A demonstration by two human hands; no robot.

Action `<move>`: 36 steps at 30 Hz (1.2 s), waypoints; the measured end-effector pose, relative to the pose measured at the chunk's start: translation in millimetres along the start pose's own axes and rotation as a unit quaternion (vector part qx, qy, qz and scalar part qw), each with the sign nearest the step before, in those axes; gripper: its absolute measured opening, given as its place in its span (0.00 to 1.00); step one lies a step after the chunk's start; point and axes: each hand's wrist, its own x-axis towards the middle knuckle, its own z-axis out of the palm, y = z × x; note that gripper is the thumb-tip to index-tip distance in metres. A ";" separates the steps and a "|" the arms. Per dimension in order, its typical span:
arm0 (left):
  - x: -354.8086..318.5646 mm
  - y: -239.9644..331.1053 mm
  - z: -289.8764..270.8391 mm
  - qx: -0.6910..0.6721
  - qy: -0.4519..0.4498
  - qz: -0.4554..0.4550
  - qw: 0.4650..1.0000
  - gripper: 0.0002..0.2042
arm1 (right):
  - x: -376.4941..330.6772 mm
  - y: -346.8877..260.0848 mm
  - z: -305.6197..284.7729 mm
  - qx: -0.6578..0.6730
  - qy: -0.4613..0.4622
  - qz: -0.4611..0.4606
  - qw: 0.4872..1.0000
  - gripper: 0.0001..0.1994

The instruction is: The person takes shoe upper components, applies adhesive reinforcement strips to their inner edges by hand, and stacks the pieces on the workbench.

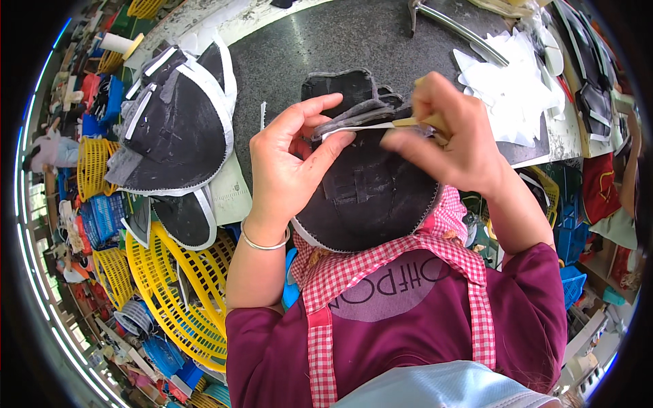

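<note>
Left hand (292,160): pinches the grey fabric flap (354,115) between thumb and fingers.
Right hand (445,136): grips a small brush (415,122) against the flap.
Dark fabric piece (371,197): on the granite worktop (292,47), near its front edge.
Left: stacked dark pieces (173,122).

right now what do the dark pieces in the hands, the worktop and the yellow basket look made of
Dark pieces: likely soft synthetic fabric or foam-backed sheet, matte, with pale stitched edges; they bend in the left hand.
Worktop: polished speckled stone, perhaps granite, faintly glossy.
Yellow basket: moulded plastic, glossy open lattice.
The right hand grips a pale stick, probably wood.
</note>
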 end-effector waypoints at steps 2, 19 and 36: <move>1.7 -1.0 -0.3 0.014 -0.005 0.029 0.999 0.17 | -3.1 0.5 0.9 -0.058 0.012 -0.037 0.998 0.11; 8.7 21.7 18.1 0.130 -0.043 0.171 0.976 0.09 | -2.8 -4.2 13.4 -0.012 0.006 -0.029 0.999 0.04; 40.6 -10.2 -40.4 0.218 -0.039 0.090 0.971 0.20 | 2.2 54.2 -26.3 0.167 -0.026 0.225 0.960 0.10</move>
